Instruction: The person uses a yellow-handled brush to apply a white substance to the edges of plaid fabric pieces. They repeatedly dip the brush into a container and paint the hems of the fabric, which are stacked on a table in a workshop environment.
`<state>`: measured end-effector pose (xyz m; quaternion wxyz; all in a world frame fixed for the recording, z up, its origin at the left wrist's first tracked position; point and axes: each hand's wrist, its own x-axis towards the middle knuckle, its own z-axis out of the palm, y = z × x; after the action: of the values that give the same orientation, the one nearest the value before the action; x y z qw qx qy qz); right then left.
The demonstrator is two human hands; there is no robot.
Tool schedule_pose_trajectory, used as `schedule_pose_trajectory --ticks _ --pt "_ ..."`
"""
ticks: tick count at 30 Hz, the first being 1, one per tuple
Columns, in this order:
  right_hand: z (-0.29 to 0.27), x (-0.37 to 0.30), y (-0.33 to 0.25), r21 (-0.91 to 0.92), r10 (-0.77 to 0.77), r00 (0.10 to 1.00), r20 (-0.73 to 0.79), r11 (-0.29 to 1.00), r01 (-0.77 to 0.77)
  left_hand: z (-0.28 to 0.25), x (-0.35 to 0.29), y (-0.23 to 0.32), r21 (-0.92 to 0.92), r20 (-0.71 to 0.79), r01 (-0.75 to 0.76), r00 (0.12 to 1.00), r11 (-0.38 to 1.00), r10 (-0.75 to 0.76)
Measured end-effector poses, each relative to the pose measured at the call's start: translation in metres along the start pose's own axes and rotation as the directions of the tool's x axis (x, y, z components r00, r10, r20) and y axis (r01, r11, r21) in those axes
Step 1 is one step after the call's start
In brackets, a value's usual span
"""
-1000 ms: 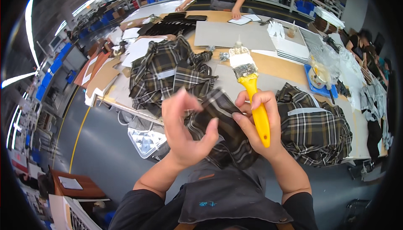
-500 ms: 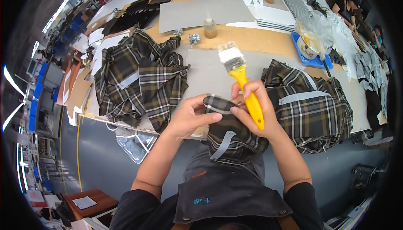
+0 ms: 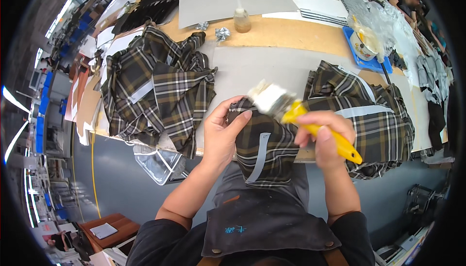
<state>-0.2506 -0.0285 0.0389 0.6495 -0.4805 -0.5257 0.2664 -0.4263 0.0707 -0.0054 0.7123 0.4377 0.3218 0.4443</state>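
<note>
Plaid piece [image 3: 262, 145]: hanging in front of the body at the near table edge, upper end draped over the left fingers, grey strip running down its face, lower end reaching the apron.
Left hand [image 3: 221, 137]: cupping the piece from the left, fingers curled behind the top fold, thumb lying across the front; supporting, not stretching.
Right hand [image 3: 326, 137]: closed in a fist round the yellow handle, bristle end pointing up and left.
Brush [image 3: 296, 113]: pale bristles touching the top edge of the piece, just beside the left fingertips.
Stroke quality, judged: needing short passes away from the fingers, cloth kept flat over the fingers so the bristles are meeting a firm backing.
Risk, judged: smearing onto the left fingertips or onto the apron [image 3: 262, 222] below; keeping the hanging end clear advisable.
Grey board [image 3: 272, 69]: lying on the table [image 3: 291, 31] directly beyond the hands.
Plaid heaps: one pile [image 3: 155, 89] to the left, another [image 3: 374, 115] to the right, both apart from the held piece.
Small bottle [image 3: 241, 19]: standing upright farther back, near two crumpled foil scraps.
Blue tray [image 3: 369, 64]: at far right, holding a bowl under clear plastic.
</note>
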Motion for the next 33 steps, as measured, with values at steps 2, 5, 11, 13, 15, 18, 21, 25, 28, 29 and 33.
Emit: schedule_pose_trajectory --ticks 2,5,11,13,15,18,21,25,28,29,33 --pt "0.007 0.006 0.003 -0.052 -0.06 0.989 0.134 0.996 0.067 0.003 -0.001 -0.004 0.008 -0.025 -0.034 0.999 0.999 0.034" --pt "0.016 0.011 0.007 -0.226 -0.113 0.994 -0.01 0.968 0.108 0.003 -0.002 0.001 0.013 0.024 0.043 0.999 0.999 -0.043" --pt "0.017 0.015 0.007 -0.214 -0.068 0.997 -0.02 0.975 0.062 0.0 -0.003 0.002 0.016 0.049 0.056 0.997 0.998 -0.057" --pt "0.013 0.015 -0.001 -0.081 0.041 0.999 0.029 0.996 -0.038 0.0 -0.004 0.0 0.083 0.048 0.031 0.998 0.996 -0.036" --pt "0.015 0.016 -0.003 -0.048 0.11 0.99 0.083 0.993 -0.107 0.001 -0.005 0.001 0.094 0.059 0.017 0.998 0.995 -0.023" --pt "0.014 0.019 0.0 -0.289 -0.175 0.984 -0.011 0.943 0.165 -0.001 -0.005 0.0 0.054 0.043 0.082 0.996 0.995 -0.084" --pt "0.01 0.015 0.003 -0.223 -0.129 0.987 0.097 0.964 0.148 0.001 -0.007 0.006 -0.057 0.025 0.126 0.992 0.99 -0.125" --pt "0.007 0.007 0.01 -0.127 -0.084 0.994 0.07 0.988 0.092 -0.008 -0.002 0.004 -0.083 0.03 0.215 0.977 0.973 -0.213" --pt "0.008 0.009 0.012 -0.238 -0.188 0.98 0.07 0.951 0.199 -0.003 -0.004 0.009 -0.094 0.049 0.211 0.977 0.973 -0.208" --pt "0.006 0.009 0.014 -0.292 -0.219 0.975 0.05 0.93 0.224 -0.008 -0.003 0.006 -0.108 0.058 0.23 0.973 0.967 -0.224" --pt "0.008 0.006 0.008 -0.155 -0.055 0.998 0.038 0.986 0.061 -0.004 -0.005 0.008 -0.075 0.058 0.209 0.977 0.975 -0.205"
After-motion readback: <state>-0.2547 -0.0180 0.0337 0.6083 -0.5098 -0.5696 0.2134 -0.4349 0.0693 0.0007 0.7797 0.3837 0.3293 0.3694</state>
